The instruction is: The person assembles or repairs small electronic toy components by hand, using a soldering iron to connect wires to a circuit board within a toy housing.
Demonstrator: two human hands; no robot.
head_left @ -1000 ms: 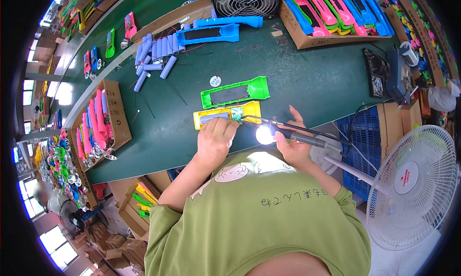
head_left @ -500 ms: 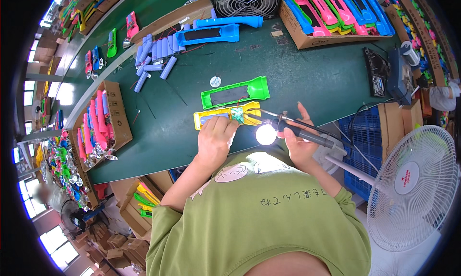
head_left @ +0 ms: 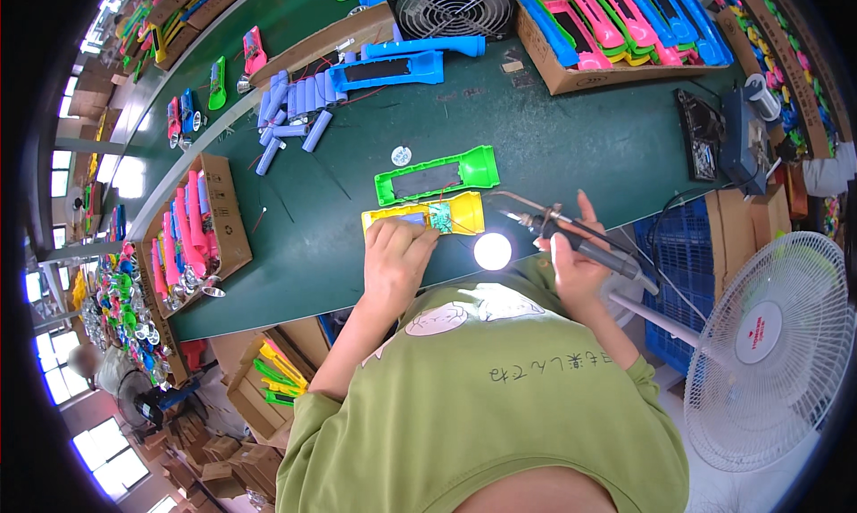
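Observation:
In front of me lies a yellow plastic housing with a small green circuit board and a purple battery cell inside. My left hand is closed over its near edge, fingers bent beside the board; the fingertips are partly hidden. My right hand grips a soldering iron with a thin curved tube along it. Its tip points left, apart from the board. A brightly glowing round lamp sits between the hands. Just beyond the yellow housing rests a green plastic housing with a black pad.
Purple battery cells are heaped at the back left, beside blue housings. A black fan stands at the back. Cardboard boxes of coloured parts flank the table. A blue-grey device and a white fan are on the right.
My right hand has drawn the soldering iron back to the right, away from the circuit board. My left hand stays at the yellow housing.

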